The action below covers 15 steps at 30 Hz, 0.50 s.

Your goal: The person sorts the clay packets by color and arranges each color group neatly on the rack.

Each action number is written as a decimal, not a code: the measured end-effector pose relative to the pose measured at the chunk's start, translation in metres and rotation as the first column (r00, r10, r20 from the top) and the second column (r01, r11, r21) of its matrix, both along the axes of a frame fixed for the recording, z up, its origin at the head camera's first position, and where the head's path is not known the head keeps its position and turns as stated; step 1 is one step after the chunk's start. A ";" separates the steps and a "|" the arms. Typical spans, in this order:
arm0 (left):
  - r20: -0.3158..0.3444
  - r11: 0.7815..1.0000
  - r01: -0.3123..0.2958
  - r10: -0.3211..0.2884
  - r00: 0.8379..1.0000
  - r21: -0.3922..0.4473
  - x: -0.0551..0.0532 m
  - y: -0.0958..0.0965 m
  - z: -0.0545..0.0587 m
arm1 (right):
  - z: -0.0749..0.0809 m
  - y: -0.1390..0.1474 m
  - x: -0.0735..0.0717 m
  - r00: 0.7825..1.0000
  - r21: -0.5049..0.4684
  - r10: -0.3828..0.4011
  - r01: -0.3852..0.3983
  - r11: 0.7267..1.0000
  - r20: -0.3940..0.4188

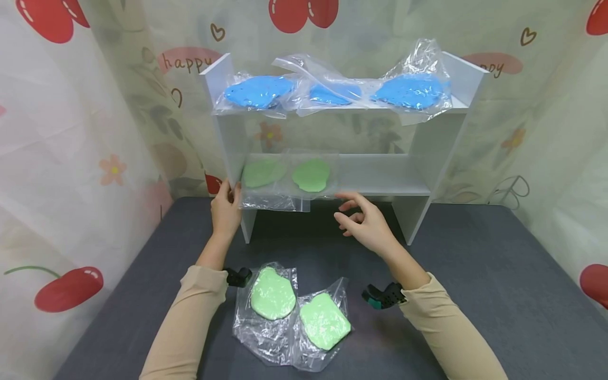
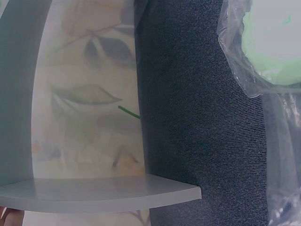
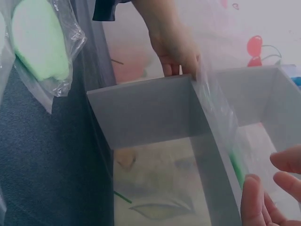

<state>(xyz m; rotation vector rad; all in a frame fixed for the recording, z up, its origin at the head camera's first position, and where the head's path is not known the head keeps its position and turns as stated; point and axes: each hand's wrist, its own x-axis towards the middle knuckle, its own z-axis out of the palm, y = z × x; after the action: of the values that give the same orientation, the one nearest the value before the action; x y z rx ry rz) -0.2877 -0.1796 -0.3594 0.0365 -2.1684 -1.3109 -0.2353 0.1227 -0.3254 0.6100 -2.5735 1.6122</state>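
In the head view my left hand (image 1: 225,212) grips the left side panel of the white shelf unit (image 1: 424,158), its thumb close to a clear bag's edge. Two clear bags holding flat green slime pieces, a left one (image 1: 263,173) and a right one (image 1: 311,175), lie on the middle board and overhang its front. Just right of them my right hand (image 1: 368,224) hovers, fingers loosely bent and apart, with nothing held. The index fingertip is near the right bag's corner; contact is unclear. In the right wrist view the left hand (image 3: 175,47) is at the panel's edge.
Three bags of blue slime (image 1: 412,92) lie along the top board. Two more bagged green slime pieces, one left (image 1: 273,293) and one right (image 1: 325,321), lie on the dark table (image 1: 475,253) between the forearms. A patterned curtain (image 1: 119,68) surrounds the table.
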 end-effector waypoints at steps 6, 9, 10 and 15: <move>-0.011 1.000 0.000 0.000 1.000 0.001 0.000 0.000 0.000 | -0.007 0.004 0.005 0.998 0.026 0.059 -0.060 0.998 0.035; -0.011 1.000 -0.002 0.002 1.000 0.002 0.000 0.000 0.000 | -0.012 0.006 0.007 0.993 0.045 0.108 -0.110 0.993 0.049; -0.010 1.000 -0.001 0.001 1.000 0.002 0.000 0.000 0.000 | -0.014 0.007 0.008 0.990 0.055 0.129 -0.132 0.990 0.053; -0.003 1.000 -0.003 0.003 1.000 0.002 0.001 0.000 0.000 | -0.025 0.012 0.011 0.971 0.115 0.232 -0.238 0.964 0.062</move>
<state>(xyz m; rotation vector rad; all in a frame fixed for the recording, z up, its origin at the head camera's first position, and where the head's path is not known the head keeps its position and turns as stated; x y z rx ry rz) -0.2872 -0.1792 -0.3589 0.0385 -2.1637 -1.3102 -0.2244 0.1345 -0.3504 0.9304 -2.7399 1.5556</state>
